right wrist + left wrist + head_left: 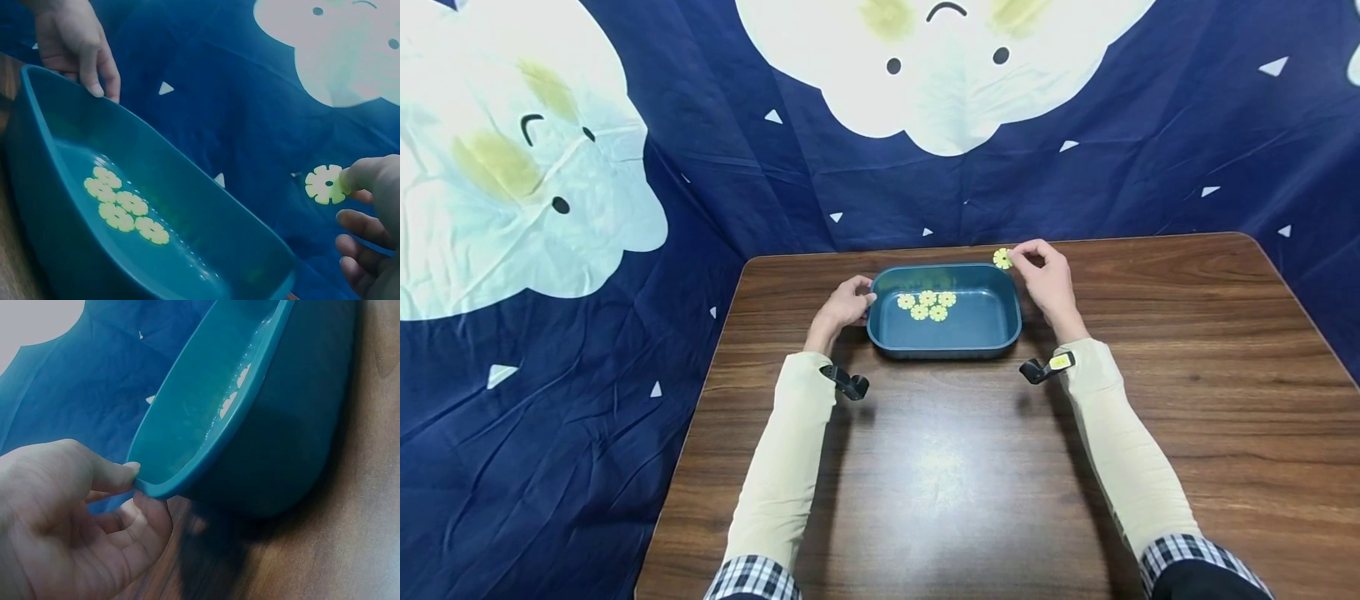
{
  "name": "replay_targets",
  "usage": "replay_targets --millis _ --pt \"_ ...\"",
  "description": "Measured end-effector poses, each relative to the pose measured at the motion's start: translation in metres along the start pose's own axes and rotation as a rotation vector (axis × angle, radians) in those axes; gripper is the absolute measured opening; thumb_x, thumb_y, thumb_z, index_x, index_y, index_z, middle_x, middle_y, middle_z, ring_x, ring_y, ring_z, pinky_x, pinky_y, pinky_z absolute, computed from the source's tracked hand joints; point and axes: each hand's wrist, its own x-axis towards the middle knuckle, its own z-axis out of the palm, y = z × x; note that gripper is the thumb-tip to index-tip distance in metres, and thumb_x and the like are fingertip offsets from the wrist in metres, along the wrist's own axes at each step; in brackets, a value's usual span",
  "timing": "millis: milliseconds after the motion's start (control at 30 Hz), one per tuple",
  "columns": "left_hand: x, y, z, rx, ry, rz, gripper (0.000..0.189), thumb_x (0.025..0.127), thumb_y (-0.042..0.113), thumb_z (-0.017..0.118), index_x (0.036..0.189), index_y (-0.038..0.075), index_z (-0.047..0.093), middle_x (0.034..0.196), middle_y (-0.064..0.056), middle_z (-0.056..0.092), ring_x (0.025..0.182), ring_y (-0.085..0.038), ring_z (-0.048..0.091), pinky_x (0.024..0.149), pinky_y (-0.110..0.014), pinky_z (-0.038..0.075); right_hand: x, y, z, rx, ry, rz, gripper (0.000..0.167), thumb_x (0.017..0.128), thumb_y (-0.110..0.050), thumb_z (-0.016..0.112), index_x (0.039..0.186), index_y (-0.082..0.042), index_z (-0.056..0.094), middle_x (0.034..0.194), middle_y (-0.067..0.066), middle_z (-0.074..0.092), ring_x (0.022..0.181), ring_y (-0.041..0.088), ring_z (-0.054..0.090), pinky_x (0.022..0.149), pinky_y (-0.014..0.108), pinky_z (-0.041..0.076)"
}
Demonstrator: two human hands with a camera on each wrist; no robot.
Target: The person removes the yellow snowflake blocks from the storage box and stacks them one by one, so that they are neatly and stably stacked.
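Note:
A teal rectangular bin [981,318] stands on the table near its far edge. My left hand [844,307] pinches its left rim between thumb and fingers, seen closely in the left wrist view. Several yellow flower-shaped notched discs [927,297] lie grouped flat on the bin's floor. Just past the bin's far right corner, my right hand [1048,279] holds one more yellow flower-shaped disc [322,186] by its edge. Thumb and index finger pinch that disc, while the other fingers curl loosely below it in the right wrist view.
The brown wooden table [1210,358] extends to both sides and in front of the bin. A dark blue cloth [880,192] with white cloud shapes hangs right behind the table and along its left side. Black camera mounts [850,383] stick out from both wrists.

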Motion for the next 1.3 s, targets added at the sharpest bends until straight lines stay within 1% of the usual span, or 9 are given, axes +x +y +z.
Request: replay_targets --millis 167,400,700,833,933,1033,1133,1200,1300 --pt "-0.001 0.001 -0.001 -0.001 0.004 0.0 0.029 0.1 0.016 0.048 0.129 0.011 0.049 0.093 -0.008 0.048 0.077 -0.019 0.052 0.065 -0.027 0.052 0.003 0.006 -0.006 0.01 0.064 0.038 0.021 0.088 -0.024 0.069 0.095 -0.004 0.068 0.086 -0.014 0.06 0.079 0.002 0.051 0.07 0.017 0.039" --pt "-0.002 0.002 -0.001 -0.001 0.003 -0.001 0.03 0.1 0.016 0.048 0.13 0.011 0.048 0.095 -0.009 0.048 0.077 -0.019 0.053 0.066 -0.027 0.052 0.004 0.018 -0.013 0.036 0.13 0.124 0.007 0.088 -0.022 0.068 0.083 -0.017 0.067 0.08 -0.017 0.057 0.079 0.001 0.05 0.073 0.016 0.039" --pt "-0.003 0.002 0.0 -0.006 -0.002 -0.003 0.03 0.101 0.016 0.047 0.13 0.011 0.048 0.097 -0.01 0.048 0.079 -0.02 0.053 0.067 -0.028 0.052 0.005 0.038 -0.022 -0.004 0.174 0.231 0.01 0.088 -0.025 0.067 0.08 -0.021 0.063 0.079 -0.017 0.054 0.081 0.002 0.048 0.074 0.016 0.038" --pt "-0.002 0.001 0.0 -0.006 -0.004 -0.005 0.03 0.1 0.016 0.048 0.13 0.011 0.048 0.095 -0.009 0.048 0.078 -0.02 0.053 0.069 -0.03 0.053 0.006 0.045 -0.027 -0.061 0.186 0.29 0.011 0.089 -0.029 0.066 0.084 -0.019 0.064 0.082 -0.016 0.053 0.085 0.003 0.047 0.076 0.017 0.037" --pt "-0.001 0.001 0.0 -0.007 -0.004 -0.01 0.029 0.1 0.016 0.048 0.129 0.012 0.048 0.095 -0.009 0.047 0.078 -0.02 0.052 0.073 -0.034 0.054 0.005 0.048 -0.031 -0.149 0.191 0.324 0.015 0.088 -0.032 0.065 0.087 -0.017 0.065 0.084 -0.015 0.054 0.091 0.01 0.051 0.078 0.018 0.037" --pt "-0.002 0.001 0.0 -0.012 -0.004 -0.015 0.029 0.1 0.016 0.048 0.129 0.012 0.048 0.096 -0.009 0.047 0.079 -0.02 0.052 0.081 -0.04 0.054 0.003 0.05 -0.034 -0.244 0.184 0.348 0.023 0.089 -0.034 0.063 0.094 -0.012 0.066 0.091 -0.006 0.06 0.102 0.02 0.054 0.086 0.024 0.04" --pt "-0.003 0.002 0.0 -0.019 -0.005 -0.019 0.029 0.101 0.016 0.048 0.129 0.012 0.048 0.096 -0.009 0.046 0.079 -0.021 0.052 0.083 -0.042 0.054 0.002 0.049 -0.037 -0.314 0.159 0.363 0.031 0.09 -0.035 0.061 0.102 -0.006 0.066 0.105 0.007 0.063 0.11 0.028 0.054 0.095 0.034 0.04" --pt "-0.003 0.002 0.0 -0.018 -0.005 -0.018 0.029 0.101 0.016 0.048 0.129 0.012 0.048 0.096 -0.009 0.046 0.079 -0.021 0.052 0.083 -0.041 0.054 0.001 0.049 -0.039 -0.341 0.139 0.371 0.035 0.091 -0.034 0.059 0.106 -0.003 0.066 0.113 0.013 0.063 0.113 0.031 0.053 0.099 0.037 0.039" --pt "-0.003 0.002 0.0 -0.01 -0.003 -0.017 0.028 0.101 0.017 0.047 0.129 0.012 0.048 0.096 -0.009 0.047 0.079 -0.02 0.052 0.078 -0.037 0.054 0.0 0.05 -0.041 -0.382 0.096 0.386 0.037 0.092 -0.034 0.057 0.109 -0.003 0.066 0.118 0.016 0.063 0.117 0.032 0.052 0.103 0.039 0.038"
